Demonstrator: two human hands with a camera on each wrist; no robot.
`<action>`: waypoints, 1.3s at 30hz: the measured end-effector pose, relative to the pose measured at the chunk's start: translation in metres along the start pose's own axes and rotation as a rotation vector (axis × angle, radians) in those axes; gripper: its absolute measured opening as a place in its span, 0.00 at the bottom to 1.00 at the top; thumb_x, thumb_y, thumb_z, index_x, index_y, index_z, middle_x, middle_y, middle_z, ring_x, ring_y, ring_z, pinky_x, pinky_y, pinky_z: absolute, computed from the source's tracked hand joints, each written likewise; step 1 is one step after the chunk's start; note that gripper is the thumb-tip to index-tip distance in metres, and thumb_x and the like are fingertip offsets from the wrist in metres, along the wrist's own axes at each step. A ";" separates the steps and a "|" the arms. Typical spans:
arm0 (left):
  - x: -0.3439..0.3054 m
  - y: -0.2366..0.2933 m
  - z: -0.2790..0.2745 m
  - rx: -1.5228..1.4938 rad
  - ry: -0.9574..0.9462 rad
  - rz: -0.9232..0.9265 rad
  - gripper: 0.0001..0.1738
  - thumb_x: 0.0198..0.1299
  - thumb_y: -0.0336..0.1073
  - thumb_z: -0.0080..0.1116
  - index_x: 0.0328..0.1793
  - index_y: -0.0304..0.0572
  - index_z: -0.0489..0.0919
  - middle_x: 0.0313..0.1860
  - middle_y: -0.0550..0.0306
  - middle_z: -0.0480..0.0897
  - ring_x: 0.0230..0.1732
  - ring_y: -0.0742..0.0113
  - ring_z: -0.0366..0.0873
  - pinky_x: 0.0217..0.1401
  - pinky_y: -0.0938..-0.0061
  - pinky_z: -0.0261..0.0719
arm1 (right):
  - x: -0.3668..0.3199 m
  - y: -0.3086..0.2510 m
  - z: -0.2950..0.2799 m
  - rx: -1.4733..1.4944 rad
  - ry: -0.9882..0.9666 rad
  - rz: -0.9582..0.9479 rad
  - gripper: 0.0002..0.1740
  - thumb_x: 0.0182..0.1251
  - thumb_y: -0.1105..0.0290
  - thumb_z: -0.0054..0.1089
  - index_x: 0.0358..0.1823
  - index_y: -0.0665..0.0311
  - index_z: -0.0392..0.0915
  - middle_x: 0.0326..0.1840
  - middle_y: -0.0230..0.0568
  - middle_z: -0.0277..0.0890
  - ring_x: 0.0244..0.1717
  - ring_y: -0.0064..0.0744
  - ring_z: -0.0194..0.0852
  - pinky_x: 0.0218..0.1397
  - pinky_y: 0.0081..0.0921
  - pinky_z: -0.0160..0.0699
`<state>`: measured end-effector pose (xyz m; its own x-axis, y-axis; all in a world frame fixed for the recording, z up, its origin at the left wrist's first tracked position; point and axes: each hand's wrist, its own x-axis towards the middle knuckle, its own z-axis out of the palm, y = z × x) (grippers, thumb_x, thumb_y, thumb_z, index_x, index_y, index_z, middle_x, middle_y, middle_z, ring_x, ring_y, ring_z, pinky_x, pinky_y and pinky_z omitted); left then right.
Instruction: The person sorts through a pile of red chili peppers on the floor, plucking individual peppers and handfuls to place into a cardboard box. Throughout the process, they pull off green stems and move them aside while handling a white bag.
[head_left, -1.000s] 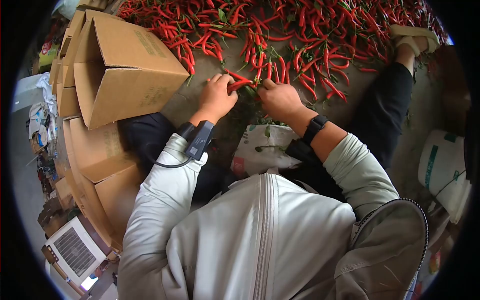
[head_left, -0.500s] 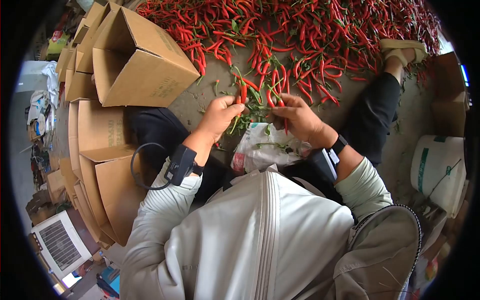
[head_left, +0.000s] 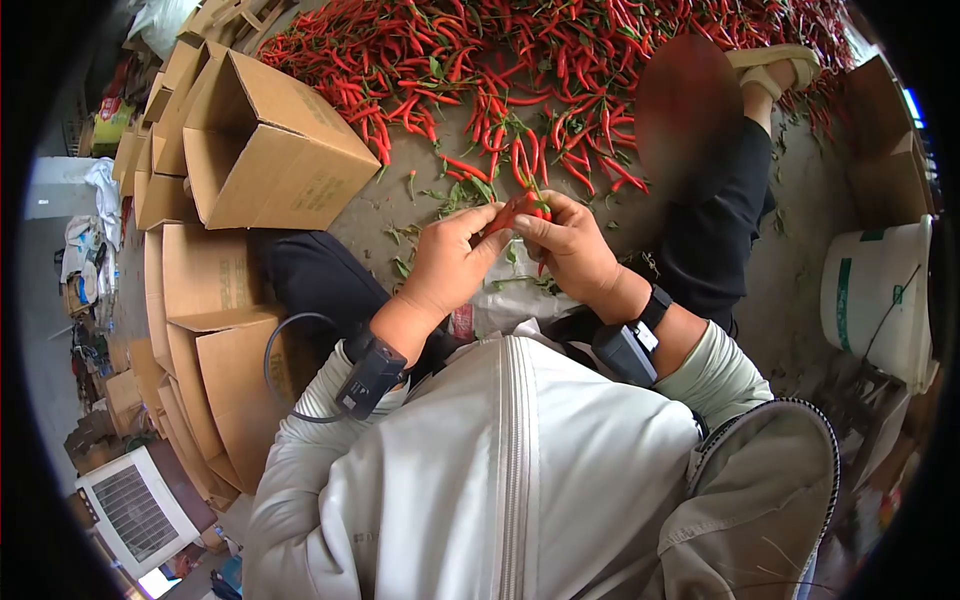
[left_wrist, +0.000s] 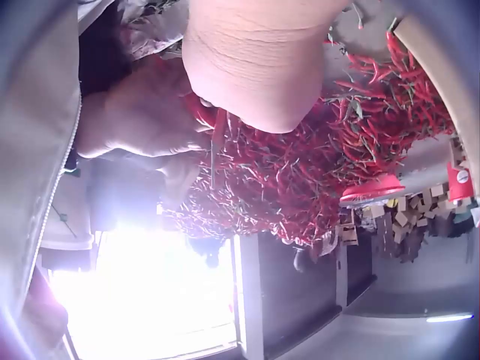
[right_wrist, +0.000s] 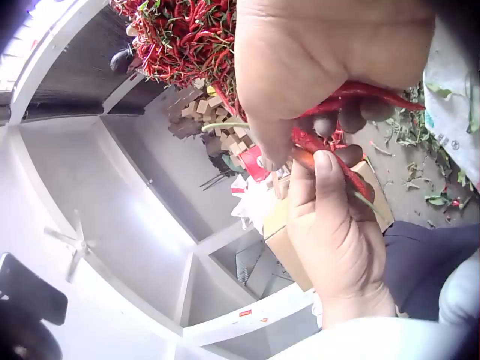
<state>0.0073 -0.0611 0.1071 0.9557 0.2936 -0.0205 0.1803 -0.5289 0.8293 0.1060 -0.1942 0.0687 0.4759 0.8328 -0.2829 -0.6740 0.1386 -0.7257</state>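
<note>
While red chillies (head_left: 517,211) are pinched by left hand (head_left: 445,262) and right hand (head_left: 582,254) near the pile (head_left: 590,55), gathering is seemingly being done, with a secure grip needed next.

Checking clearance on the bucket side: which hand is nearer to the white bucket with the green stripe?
Right. The right hand is toward the white bucket, with a trouser leg between them; the left hand is across the red chillies both hold, farther away.

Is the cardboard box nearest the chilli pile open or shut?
Open: in the head view, the box shows its shadowed inside between its cardboard sides.
</note>
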 end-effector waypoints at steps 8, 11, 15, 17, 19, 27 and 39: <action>-0.003 0.008 0.002 -0.055 -0.026 0.010 0.14 0.57 0.32 0.55 0.47 0.31 0.76 0.34 0.57 0.78 0.37 0.72 0.73 0.44 0.78 0.70 | 0.000 -0.016 -0.010 0.209 -0.030 -0.108 0.09 0.54 0.78 0.58 0.38 0.65 0.74 0.24 0.26 0.70 0.22 0.14 0.64 0.24 0.12 0.60; -0.004 0.008 0.004 -0.228 -0.092 -0.098 0.14 0.57 0.32 0.53 0.49 0.33 0.76 0.31 0.55 0.78 0.31 0.73 0.72 0.38 0.77 0.71 | 0.003 -0.017 -0.012 0.000 -0.037 -0.051 0.10 0.55 0.77 0.59 0.39 0.67 0.73 0.31 0.30 0.74 0.27 0.15 0.68 0.30 0.13 0.66; -0.003 0.017 -0.002 -0.508 -0.236 -0.288 0.16 0.61 0.37 0.52 0.50 0.32 0.75 0.27 0.64 0.75 0.27 0.82 0.66 0.29 0.88 0.63 | 0.004 -0.012 -0.012 0.085 -0.095 -0.124 0.09 0.57 0.76 0.58 0.39 0.68 0.73 0.35 0.33 0.76 0.32 0.17 0.72 0.37 0.15 0.70; -0.002 0.019 -0.002 -0.570 -0.266 -0.347 0.17 0.61 0.38 0.52 0.51 0.33 0.75 0.28 0.64 0.75 0.26 0.84 0.65 0.26 0.89 0.61 | 0.006 -0.009 -0.017 0.023 -0.102 -0.118 0.09 0.58 0.75 0.57 0.40 0.69 0.73 0.36 0.34 0.77 0.36 0.19 0.74 0.41 0.17 0.72; -0.001 0.016 0.001 -0.628 -0.229 -0.353 0.17 0.61 0.38 0.51 0.50 0.33 0.75 0.28 0.63 0.75 0.25 0.84 0.65 0.23 0.89 0.59 | 0.004 -0.011 -0.017 0.023 -0.091 -0.147 0.09 0.59 0.75 0.56 0.40 0.69 0.73 0.35 0.35 0.77 0.36 0.19 0.74 0.41 0.17 0.72; 0.005 0.023 0.015 -0.592 -0.157 -0.273 0.15 0.60 0.36 0.52 0.49 0.32 0.75 0.32 0.62 0.76 0.27 0.81 0.68 0.28 0.86 0.65 | -0.024 -0.053 -0.013 -0.292 0.095 -0.120 0.05 0.58 0.74 0.57 0.36 0.66 0.75 0.28 0.30 0.75 0.25 0.15 0.69 0.28 0.16 0.70; 0.026 0.028 0.022 -0.566 -0.297 -0.301 0.13 0.57 0.32 0.54 0.47 0.35 0.75 0.32 0.60 0.78 0.29 0.80 0.70 0.33 0.85 0.67 | -0.202 -0.259 -0.229 0.037 0.790 -1.121 0.03 0.61 0.73 0.51 0.36 0.63 0.73 0.24 0.30 0.69 0.22 0.21 0.66 0.26 0.20 0.69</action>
<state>0.0421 -0.0864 0.1177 0.9209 0.0899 -0.3793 0.3751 0.0603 0.9250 0.3137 -0.5206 0.1703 0.9546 -0.2566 0.1511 0.2734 0.5539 -0.7864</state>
